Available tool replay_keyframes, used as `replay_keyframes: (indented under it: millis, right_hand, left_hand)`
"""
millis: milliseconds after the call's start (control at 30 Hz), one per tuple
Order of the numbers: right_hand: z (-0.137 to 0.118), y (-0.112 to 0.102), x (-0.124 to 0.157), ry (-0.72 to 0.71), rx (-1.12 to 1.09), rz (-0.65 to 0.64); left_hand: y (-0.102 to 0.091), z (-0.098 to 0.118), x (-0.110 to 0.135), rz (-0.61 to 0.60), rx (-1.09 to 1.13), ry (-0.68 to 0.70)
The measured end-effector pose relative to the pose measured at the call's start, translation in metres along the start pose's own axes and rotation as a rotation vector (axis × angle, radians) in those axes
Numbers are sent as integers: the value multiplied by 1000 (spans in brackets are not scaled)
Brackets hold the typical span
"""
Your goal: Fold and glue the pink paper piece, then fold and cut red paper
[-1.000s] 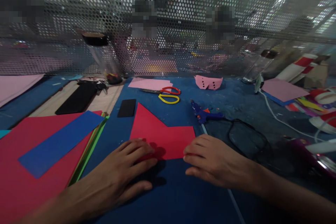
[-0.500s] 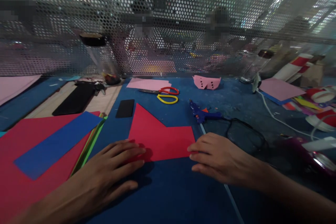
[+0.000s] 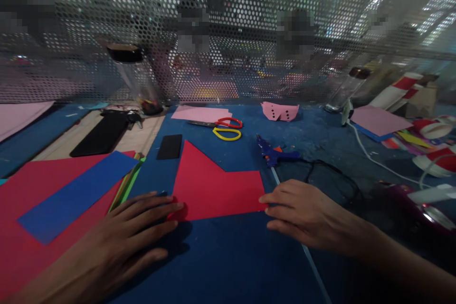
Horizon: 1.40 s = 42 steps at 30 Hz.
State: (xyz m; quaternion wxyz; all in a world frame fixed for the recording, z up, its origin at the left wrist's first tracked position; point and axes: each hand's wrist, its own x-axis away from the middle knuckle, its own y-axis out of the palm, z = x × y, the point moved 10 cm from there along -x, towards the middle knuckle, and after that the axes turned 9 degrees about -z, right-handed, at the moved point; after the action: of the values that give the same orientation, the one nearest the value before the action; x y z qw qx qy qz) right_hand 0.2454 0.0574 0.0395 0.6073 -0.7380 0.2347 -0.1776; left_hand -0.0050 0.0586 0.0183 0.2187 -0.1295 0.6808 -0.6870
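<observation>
A folded red paper sheet [image 3: 213,185] lies flat on the blue table top [image 3: 228,256] in front of me. My left hand [image 3: 124,237] lies flat with fingers stretched out, its fingertips touching the paper's lower left corner. My right hand [image 3: 302,213] rests with fingers extended and close together against the paper's lower right corner. Neither hand holds anything.
A stack of red paper with a blue strip [image 3: 74,194] lies at left. Behind are a black phone [image 3: 170,147], scissors [image 3: 223,129], a blue glue gun [image 3: 274,154] with black cord, pink paper pieces [image 3: 280,111], a jar [image 3: 137,80] and a perforated metal screen [image 3: 228,33].
Both hands slid outward along the red paper's near edge: the left from over the paper to its left corner, the right slightly further right.
</observation>
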Motion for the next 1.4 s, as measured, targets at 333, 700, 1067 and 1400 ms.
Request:
replay_keyframes:
  millis: [333,700,1067,1400]
  right_hand:
    - [4,1,3,0,-25,8]
    - [8,0,7,2,-43,-1]
    - [5,-5,5,-4,-32,19]
    - [11,-1,6,22,-80,43]
  left_hand:
    - [6,-11,13,-13,51,-68]
    - [6,-17,19,-28,35,-61]
    - [1,-17,19,-32,103,-85]
    - [0,-19,19,-47,240,-228]
